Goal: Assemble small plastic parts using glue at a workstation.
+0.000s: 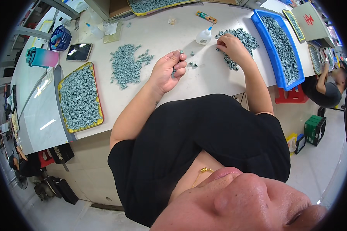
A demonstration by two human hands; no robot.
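My left hand (171, 66) is raised over the white table with its fingers curled closed. A small grey-green stone piece (181, 51) shows at its thumb and fingertip, and more pieces show inside the curled fingers. My right hand (233, 47) reaches to the near-left part of a heap of dark grey-green stone pieces (245, 37). Its fingers are bent together around a small dark piece (218, 49), partly hidden. Between the hands lie a few loose pieces (192, 65). Left of my left hand, a paler heap of similar stone pieces (125, 66) is spread out on the table.
A white squeeze bottle with blue tip (203, 37) stands beyond the hands. A blue tray (275, 61) of stones is at right, a yellow-rimmed tray (98, 90) at left. Farther left are a phone (79, 52), a tumbler (42, 57) and a blue basket (61, 38).
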